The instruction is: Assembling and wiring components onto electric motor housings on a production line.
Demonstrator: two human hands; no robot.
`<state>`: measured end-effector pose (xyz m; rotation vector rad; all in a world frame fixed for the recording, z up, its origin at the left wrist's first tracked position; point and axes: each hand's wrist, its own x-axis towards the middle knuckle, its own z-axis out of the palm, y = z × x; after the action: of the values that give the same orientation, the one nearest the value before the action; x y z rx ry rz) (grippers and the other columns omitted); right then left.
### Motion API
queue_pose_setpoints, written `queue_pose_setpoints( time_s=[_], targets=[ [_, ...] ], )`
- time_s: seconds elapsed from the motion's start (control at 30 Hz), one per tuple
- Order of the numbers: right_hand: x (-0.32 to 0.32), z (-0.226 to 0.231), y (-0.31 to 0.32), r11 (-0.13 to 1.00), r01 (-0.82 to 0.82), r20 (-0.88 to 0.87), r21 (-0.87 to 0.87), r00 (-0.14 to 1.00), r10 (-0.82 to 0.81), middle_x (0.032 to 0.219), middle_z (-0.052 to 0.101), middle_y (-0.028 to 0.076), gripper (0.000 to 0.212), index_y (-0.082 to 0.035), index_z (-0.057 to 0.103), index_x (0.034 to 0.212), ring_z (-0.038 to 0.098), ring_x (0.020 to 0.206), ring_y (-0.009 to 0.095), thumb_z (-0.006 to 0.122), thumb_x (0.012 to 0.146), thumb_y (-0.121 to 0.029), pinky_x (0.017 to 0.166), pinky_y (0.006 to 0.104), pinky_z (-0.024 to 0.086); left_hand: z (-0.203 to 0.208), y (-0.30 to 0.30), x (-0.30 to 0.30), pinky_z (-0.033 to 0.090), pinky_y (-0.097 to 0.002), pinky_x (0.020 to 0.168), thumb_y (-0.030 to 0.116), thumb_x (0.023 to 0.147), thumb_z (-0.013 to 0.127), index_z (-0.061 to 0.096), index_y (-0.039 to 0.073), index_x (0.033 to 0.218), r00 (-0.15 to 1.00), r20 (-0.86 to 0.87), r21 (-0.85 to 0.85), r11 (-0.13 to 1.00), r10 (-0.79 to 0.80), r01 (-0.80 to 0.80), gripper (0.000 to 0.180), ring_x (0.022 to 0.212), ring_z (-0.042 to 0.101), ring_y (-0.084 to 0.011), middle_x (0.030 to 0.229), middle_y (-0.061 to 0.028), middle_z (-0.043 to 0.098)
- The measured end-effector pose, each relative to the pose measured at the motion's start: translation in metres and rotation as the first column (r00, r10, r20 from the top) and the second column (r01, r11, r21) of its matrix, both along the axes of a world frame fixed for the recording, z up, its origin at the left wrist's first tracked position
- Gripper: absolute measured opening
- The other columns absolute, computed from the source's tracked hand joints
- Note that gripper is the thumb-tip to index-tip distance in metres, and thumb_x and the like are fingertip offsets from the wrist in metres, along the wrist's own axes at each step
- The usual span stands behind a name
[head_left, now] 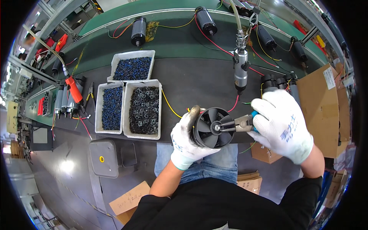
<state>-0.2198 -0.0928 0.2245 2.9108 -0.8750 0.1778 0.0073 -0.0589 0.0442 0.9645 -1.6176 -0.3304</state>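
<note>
The person sits close to the bench, with blue jeans (203,168) showing under the table edge. Both hands wear white gloves. The left hand (186,140) is wrapped tight around a round black fan motor (212,128), holding it up just over the near edge of the dark table (191,82). The fan blades face the right hand. The right hand (281,124) is squeezed around the blue handles of a pair of pliers (237,124). The tips of the pliers touch the shiny middle of the fan. Red and yellow wires (170,105) trail away from the motor across the table.

A little farther back, to the left, three white bins sit side by side. One bin (145,109) holds small black rings. The other two (111,107) (132,66) hold little blue bits. An orange power tool (74,90) hangs on a hose near more tools at the left. A silver air tool (240,71) hangs down above the table. A brown cardboard box (320,103) stands at the right.

Farthest away, a green belt (172,40) carries more black motors (138,30) with wires.
</note>
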Motion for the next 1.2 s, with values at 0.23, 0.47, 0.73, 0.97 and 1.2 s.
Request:
queue_pose_setpoints(
  time_s=[0.23,0.47,0.73,0.97,1.2],
  targets=[
    [0.034,0.015,0.063,0.929,0.368,0.046,0.048,0.928,-0.370,0.105,0.060,0.016,0.021,-0.002,0.063,0.092,0.059,0.097,0.033,0.076,0.080,-0.014,0.083,0.0455,0.047,0.003,0.004,0.008,0.060,-0.0414,0.099,0.025,0.064,0.099,0.040,-0.005,0.150,0.980,0.110,0.070,0.983,0.164,-0.172,0.109,0.116,0.071,-0.0301,0.131,-0.0209,0.064],
    [0.004,-0.061,0.061,0.704,0.474,0.456,0.529,0.541,-0.707,0.111,0.060,0.020,0.020,0.008,0.062,0.110,0.059,0.098,0.037,0.058,0.091,0.001,0.089,0.0423,0.048,0.075,-0.104,0.061,0.056,-0.0339,0.087,0.038,0.097,0.073,0.065,0.009,0.122,0.423,-0.896,0.389,0.701,0.137,0.597,0.040,0.097,0.067,-0.0162,0.107,-0.0049,0.070],
    [0.020,-0.156,0.051,0.445,0.418,0.321,0.792,0.336,-0.886,0.112,0.061,0.020,0.016,0.005,0.063,0.103,0.060,0.096,0.036,0.064,0.089,-0.002,0.091,0.0448,0.048,0.122,-0.345,0.341,0.058,-0.0383,0.090,0.053,0.093,0.071,0.068,0.004,0.123,0.985,0.107,0.464,0.869,0.137,-0.172,0.057,0.103,0.072,-0.0275,0.108,-0.0170,0.074],
    [0.034,-0.192,0.030,0.600,0.671,0.210,0.435,0.572,-0.793,0.136,0.065,0.018,0.033,-0.003,0.072,0.117,0.058,0.120,0.045,0.078,0.088,-0.016,0.104,0.0556,0.044,0.037,-0.462,0.475,0.054,-0.0464,0.104,0.054,0.068,0.080,0.061,0.014,0.141,0.340,0.802,0.080,0.477,0.491,-0.876,0.086,0.122,0.068,-0.0377,0.130,-0.0200,0.072],
    [0.053,-0.206,-0.002,0.707,0.678,0.260,0.202,0.659,-0.706,0.127,0.065,0.020,0.022,-0.001,0.068,0.110,0.060,0.113,0.043,0.074,0.090,-0.009,0.101,0.0519,0.047,-0.004,-0.501,0.487,0.057,-0.0513,0.092,0.054,0.091,0.065,0.059,0.008,0.142,0.096,0.940,-0.078,0.482,0.327,-0.873,0.068,0.110,0.072,-0.0388,0.123,-0.0210,0.074]
  ],
)
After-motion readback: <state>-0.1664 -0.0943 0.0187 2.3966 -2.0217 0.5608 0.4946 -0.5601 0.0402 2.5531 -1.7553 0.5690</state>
